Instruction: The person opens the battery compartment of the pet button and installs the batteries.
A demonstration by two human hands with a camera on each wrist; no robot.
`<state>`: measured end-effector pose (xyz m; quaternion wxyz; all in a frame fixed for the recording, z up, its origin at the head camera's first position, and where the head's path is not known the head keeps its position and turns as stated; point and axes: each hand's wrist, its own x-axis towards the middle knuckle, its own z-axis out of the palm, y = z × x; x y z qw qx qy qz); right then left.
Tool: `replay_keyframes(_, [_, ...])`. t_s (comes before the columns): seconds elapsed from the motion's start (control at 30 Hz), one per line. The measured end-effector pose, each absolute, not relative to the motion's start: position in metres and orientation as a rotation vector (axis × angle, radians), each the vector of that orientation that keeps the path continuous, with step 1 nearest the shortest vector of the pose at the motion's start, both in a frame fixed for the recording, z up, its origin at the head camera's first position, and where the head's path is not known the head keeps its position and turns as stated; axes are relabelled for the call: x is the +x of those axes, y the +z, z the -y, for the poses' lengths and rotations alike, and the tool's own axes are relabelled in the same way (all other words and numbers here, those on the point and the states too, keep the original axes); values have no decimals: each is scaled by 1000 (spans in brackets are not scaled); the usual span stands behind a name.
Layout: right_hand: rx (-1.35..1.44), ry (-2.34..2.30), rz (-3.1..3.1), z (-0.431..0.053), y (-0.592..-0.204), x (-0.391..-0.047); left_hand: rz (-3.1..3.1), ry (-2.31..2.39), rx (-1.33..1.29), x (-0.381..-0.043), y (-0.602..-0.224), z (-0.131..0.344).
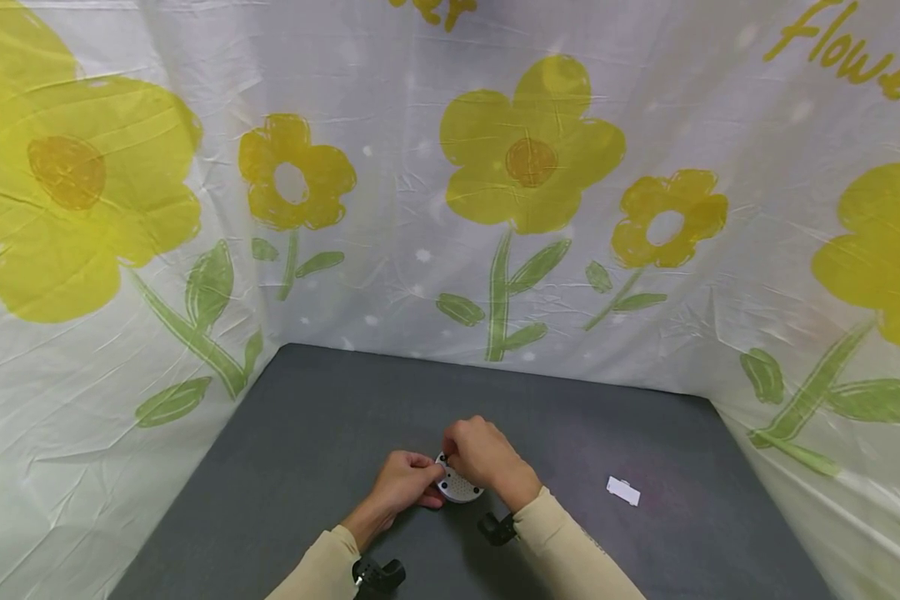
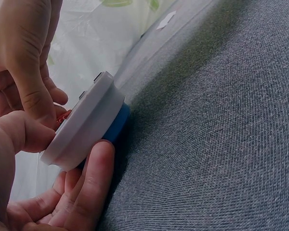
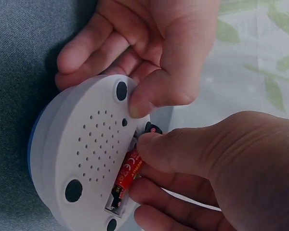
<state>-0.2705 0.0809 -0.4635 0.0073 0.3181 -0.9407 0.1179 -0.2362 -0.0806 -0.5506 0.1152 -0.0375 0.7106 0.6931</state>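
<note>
A round white device (image 1: 461, 488) is held on its edge at the middle of the table, its underside turned up. That face has small holes and black round feet in the right wrist view, and a blue part (image 2: 117, 124) shows behind its rim in the left wrist view. My left hand (image 1: 405, 482) grips the rim between thumb and fingers. My right hand (image 1: 489, 458) pinches at a red and black battery (image 3: 128, 169) in the slot of the device. Past the thumb shows a black end; whether it belongs to a second battery I cannot tell.
A small white flat piece (image 1: 624, 491) with a tab lies on the dark grey table (image 1: 360, 392), to the right of my hands. White curtains (image 1: 390, 250) with yellow flowers hang along the table's back and sides. A black wrist camera (image 1: 497, 528) sits at each sleeve.
</note>
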Motion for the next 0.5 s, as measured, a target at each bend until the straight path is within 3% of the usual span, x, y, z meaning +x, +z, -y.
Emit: replay_keyframes(0.5, [960,320,2976,-85,-461,-267,-2073,2037,-114,-239,-551,80])
